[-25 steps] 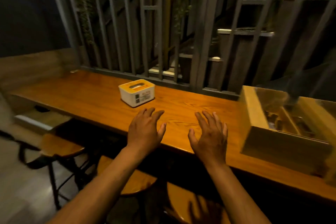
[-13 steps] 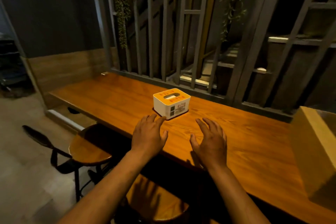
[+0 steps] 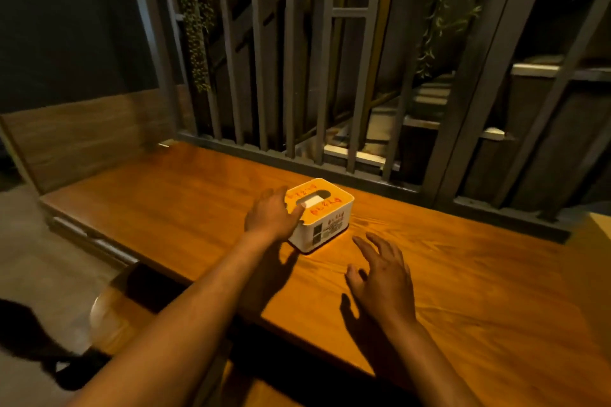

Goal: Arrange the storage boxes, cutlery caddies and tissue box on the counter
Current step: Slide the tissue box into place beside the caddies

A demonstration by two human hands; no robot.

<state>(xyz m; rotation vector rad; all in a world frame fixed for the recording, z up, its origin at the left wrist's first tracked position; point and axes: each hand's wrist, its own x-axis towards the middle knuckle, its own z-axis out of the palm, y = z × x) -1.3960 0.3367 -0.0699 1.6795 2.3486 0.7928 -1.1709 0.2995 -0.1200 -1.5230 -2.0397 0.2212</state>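
Note:
A white tissue box (image 3: 325,225) with an orange lid stands on the wooden counter (image 3: 185,208), near its middle. My left hand (image 3: 271,215) rests against the box's left side, its fingers curled over the lid's near-left corner. Whether it grips the box I cannot tell. My right hand (image 3: 383,271) hovers over the counter to the right of the box and nearer to me, fingers spread, holding nothing. A pale wooden box (image 3: 598,228) shows only as a corner at the right edge.
A grey metal slat screen (image 3: 291,76) with hanging plants runs along the counter's far edge. A wood-panelled wall (image 3: 82,139) closes the counter's left end. A round wooden stool (image 3: 119,311) stands below the near edge at the left.
The view swung left, so the wooden box slid almost out of frame. My left hand reached forward and came onto the tissue box. My right hand stayed low over the counter.

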